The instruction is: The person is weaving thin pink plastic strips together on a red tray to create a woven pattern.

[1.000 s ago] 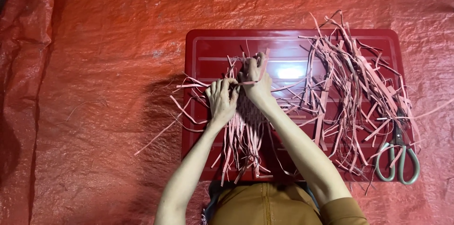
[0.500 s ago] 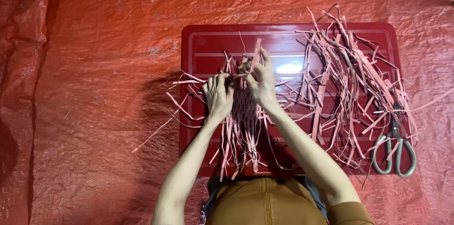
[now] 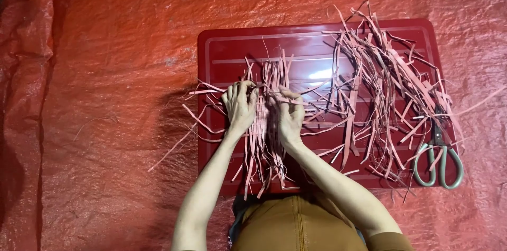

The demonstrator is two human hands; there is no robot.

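Both hands' grip pinching pink strips (image 3: 264, 124), prob. | L hand (image 3: 240, 107), R hand (image 3: 288, 116) | red tray (image 3: 227, 50) | scissors (image 3: 438, 158) right

Bundle of pink strips (image 3: 262, 124): thin, long, flat strands of pale pink material, gathered lengthwise, running roughly top to bottom on the left half of a dark red tray (image 3: 232, 50). Upper ends fan out, uneven, a few poking sideways. Lower ends hang past the tray's near edge, loose and frayed. Several stray strands splay left over the tray rim. Left hand (image 3: 240, 108) presses on the bundle's left side, right hand (image 3: 288, 116) on its right side, fingers pinching strands near the top; bundle lies between both hands, flat on the tray.
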